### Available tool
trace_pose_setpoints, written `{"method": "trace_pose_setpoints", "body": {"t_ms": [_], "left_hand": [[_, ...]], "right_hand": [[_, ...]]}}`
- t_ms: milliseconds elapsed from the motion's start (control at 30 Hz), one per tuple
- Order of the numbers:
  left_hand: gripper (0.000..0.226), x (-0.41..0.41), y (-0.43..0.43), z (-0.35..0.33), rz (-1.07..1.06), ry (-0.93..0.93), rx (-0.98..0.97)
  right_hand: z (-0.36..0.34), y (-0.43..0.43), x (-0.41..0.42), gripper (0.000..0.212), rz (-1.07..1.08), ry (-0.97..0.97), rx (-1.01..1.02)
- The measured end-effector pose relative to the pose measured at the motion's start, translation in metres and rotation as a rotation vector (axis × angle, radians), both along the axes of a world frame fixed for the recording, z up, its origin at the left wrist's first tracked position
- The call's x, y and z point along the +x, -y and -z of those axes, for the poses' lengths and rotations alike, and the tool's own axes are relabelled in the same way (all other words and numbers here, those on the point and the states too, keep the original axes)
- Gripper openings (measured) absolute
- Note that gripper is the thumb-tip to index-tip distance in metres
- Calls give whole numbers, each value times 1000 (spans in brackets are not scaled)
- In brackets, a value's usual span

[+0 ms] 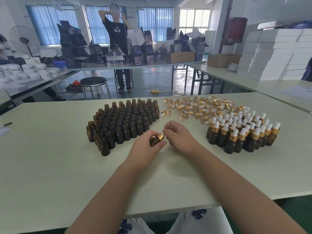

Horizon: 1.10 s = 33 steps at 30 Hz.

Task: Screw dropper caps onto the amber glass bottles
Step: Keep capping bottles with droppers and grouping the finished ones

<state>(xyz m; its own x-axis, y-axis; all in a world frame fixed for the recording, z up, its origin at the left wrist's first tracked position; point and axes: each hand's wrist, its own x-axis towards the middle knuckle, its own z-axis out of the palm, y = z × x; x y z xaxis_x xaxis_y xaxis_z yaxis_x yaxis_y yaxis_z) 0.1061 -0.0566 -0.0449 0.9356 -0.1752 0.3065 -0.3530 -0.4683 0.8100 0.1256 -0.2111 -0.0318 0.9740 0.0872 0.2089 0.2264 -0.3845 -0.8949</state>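
We are holding one amber bottle (154,141) just above the bench (50,157), near its middle and tilted so its neck points up and to the right. Our left hand (146,146) is wrapping around the bottle's body, fingers curled over the far side and thumb lying across the near side. A gold dropper cap (160,136) is sitting on the bottle's neck, and our right hand (177,134) is closing its fingertips on the cap's upper end; the white bulb is mostly hidden under those fingers, so we cannot tell how far the cap is threaded on.

To the left and behind our hands, a dense block of uncapped bottles (123,123) is standing upright in rows, mouths open. To the right, a smaller cluster of capped bottles (243,132) is standing upright, each one showing a gold collar and a white bulb. Behind that cluster and to the right of the open bottles, a loose heap of dropper caps (199,107) is lying scattered on the bench, with glass pipettes pointing every way.

Farther off, a round stool (93,81) is standing on the floor, and beyond it a person in a dark shirt (116,39) is standing behind a far table piled with dark boxes (148,49). White boxes (273,54) are sitting stacked on the table at the right.
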Motion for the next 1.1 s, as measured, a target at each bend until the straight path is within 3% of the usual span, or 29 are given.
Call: {"method": "trace_pose_setpoints", "body": {"t_ms": [167, 367, 467, 600, 1100], "left_hand": [[18, 1, 1, 0, -2, -3, 13], [19, 1, 1, 0, 19, -1, 11], [18, 1, 1, 0, 9, -4, 5], [19, 1, 1, -1, -3, -7, 10], [22, 1, 0, -1, -10, -30, 55]], "right_hand": [[3, 2, 1, 36, 24, 67, -156], [3, 0, 0, 53, 0, 50, -165], [2, 1, 0, 45, 1, 33, -125], [2, 3, 1, 16, -22, 9, -70], [3, 3, 2, 39, 23, 98, -243]]}}
